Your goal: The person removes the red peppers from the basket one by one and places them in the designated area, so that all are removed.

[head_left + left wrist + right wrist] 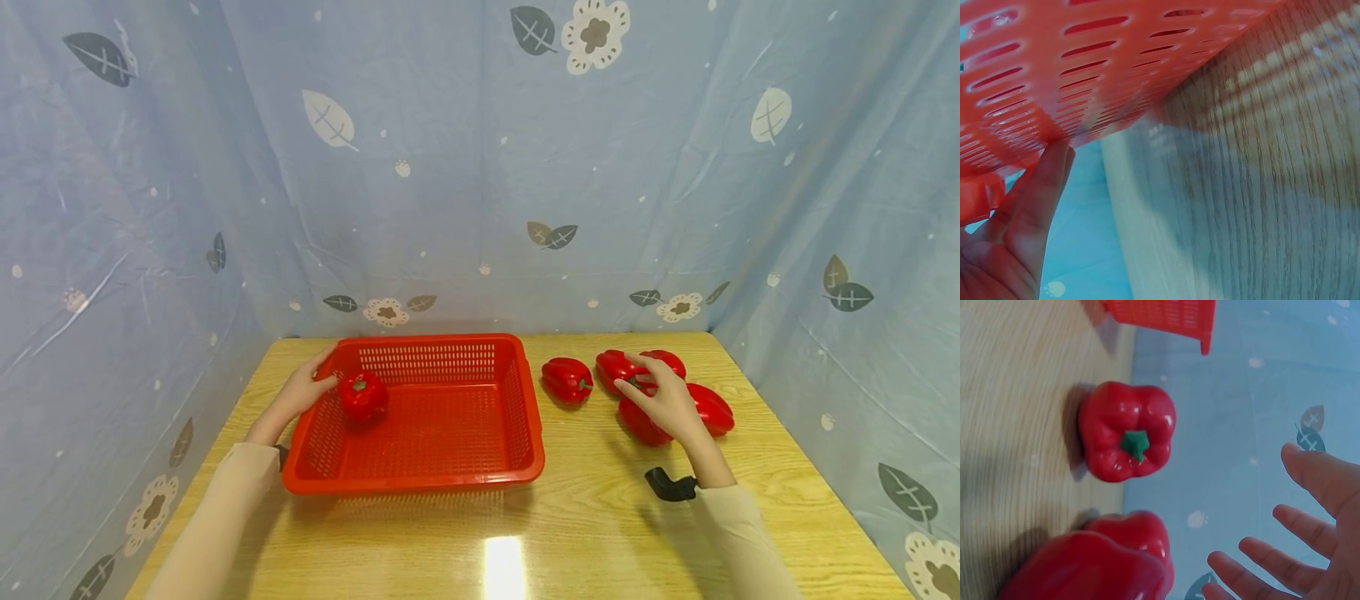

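My left hand (pixel 303 390) is at the left side of a red plastic basket (pixel 416 483), gripping its rim near the far corner. In the left wrist view, the fingers (pixel 1038 206) lie against the slotted outer wall. Inside the basket, at the left, sits one red bell pepper (pixel 363 397) with its stem up. My right hand (pixel 667 404) hovers over a group of red bell peppers (pixel 712 410), fingers spread and holding nothing. Another red bell pepper (pixel 1127 431) with a green stem lies between that group and the basket.
The basket and peppers stand on a light wood-grain table (pixel 585 533). A blue patterned curtain (pixel 465 183) surrounds the table at the back and both sides. A black wrist-worn device (pixel 670 485) sticks out at the right wrist.
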`<state>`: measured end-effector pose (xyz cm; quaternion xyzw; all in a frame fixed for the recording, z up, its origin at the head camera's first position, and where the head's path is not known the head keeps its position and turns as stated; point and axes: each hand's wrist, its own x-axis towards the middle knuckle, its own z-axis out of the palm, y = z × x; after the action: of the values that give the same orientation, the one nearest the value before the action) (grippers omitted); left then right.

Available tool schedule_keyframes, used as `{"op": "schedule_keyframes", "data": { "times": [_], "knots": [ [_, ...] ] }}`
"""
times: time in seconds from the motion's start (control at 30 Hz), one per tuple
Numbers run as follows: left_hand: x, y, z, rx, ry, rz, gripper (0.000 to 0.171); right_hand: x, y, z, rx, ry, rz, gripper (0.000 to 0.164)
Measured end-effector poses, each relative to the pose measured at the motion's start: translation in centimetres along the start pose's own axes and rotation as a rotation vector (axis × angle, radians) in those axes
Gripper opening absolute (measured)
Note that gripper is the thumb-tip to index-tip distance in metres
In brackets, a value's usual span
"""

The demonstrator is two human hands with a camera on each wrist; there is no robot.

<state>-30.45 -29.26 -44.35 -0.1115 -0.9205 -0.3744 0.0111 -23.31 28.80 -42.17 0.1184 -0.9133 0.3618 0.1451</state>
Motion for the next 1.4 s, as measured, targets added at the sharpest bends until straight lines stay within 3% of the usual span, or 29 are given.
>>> {"op": "schedule_keyframes", "data": {
  "times": [0.4,1.0,1.4],
  "knots": [
    [0.1,0.1,-0.1,-0.008,-0.007,0.003,0.064,1.3,-1.4,1.4,-0.03,-0.004,-0.027,0.052],
    [0.0,-0.1,-0.1,-0.024,-0.015,-0.011,0.064,2.5,-3.6,3.5,0.062,-0.066,-0.039,0.055],
    [0.1,-0.2,0.0,-0.015,-0.01,0.002,0.064,3.3,-5.5,4.6,0.054,-0.078,-0.077,0.053]
  ]
}}
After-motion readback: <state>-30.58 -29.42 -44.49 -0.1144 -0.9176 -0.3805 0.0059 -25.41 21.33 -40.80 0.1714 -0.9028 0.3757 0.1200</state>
